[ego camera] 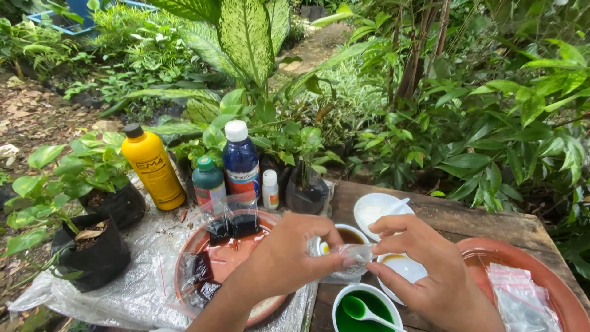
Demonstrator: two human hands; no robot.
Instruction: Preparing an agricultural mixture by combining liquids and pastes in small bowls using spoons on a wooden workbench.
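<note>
Pinching a small clear plastic bag (355,253) between left hand (289,258) and right hand (430,270), over the table's (455,218) front edge; a few filled dark bags on the terracotta tray (230,258), empties (519,295) left.

A wooden bench (458,218) carries clear plastic sheeting (123,292), two reddish-brown trays (556,289), small white bowls (376,209), bottles (241,163) and black potted seedlings (92,255).
</note>
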